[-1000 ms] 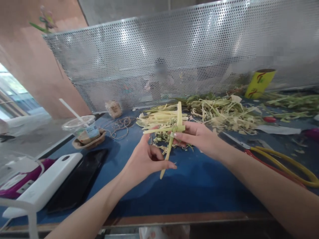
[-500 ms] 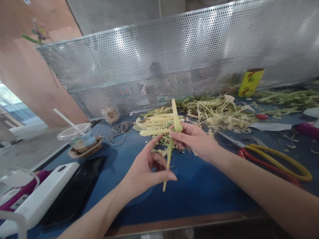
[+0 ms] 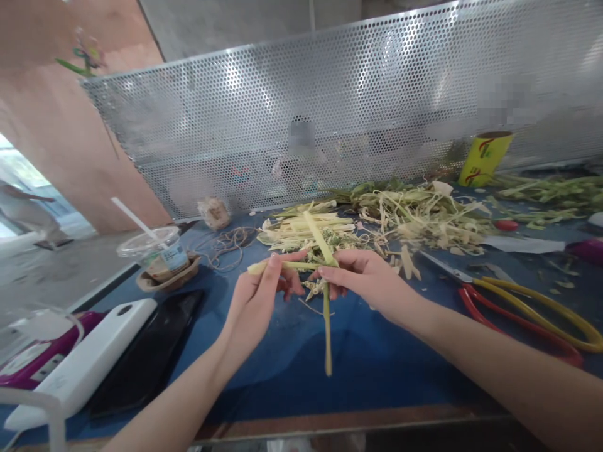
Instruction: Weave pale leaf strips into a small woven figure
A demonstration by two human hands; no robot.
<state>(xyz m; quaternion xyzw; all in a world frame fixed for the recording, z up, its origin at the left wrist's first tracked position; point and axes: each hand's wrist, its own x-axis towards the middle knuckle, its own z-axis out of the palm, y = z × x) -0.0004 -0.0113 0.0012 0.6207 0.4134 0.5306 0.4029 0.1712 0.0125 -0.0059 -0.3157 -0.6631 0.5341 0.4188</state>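
"Pale green leaf strips [image 3: 317, 238], folded across each other, are what the hands hold, yes?"

"Yes, raised over the blue tabletop [image 3: 277, 376]. 3 lengths stick out from the crossing: 1 slants up and away, 1 runs left, and 1 hangs down toward the near edge."

"How does each hand grip?"

"The right hand [image 3: 367, 275] pinches the crossing between thumb and fingers. The left hand [image 3: 249, 300] is closed on the left-hand length, its thumb laid over it."

"What is just beyond them?"

"Small leafy scraps [image 3: 347, 240], then a stack of flat pale strips [image 3: 299, 227]. To the right of the stack is a tangled heap of shreds [image 3: 424, 220]."

"And nearer the right arm?"

"Scissors [image 3: 467, 279] with 1 yellow and 1 red handle. A purple-handled knife [image 3: 525, 243] lies past them."

"On the left?"

"Loose twine [image 3: 226, 246], a clear plastic cup [image 3: 153, 252] with a white straw, a black phone [image 3: 148, 351] and a white power bank [image 3: 87, 361]."

"Behind everything?"

"Perforated metal panel [image 3: 264, 88], with a yellow tube [image 3: 484, 162] near its right part."
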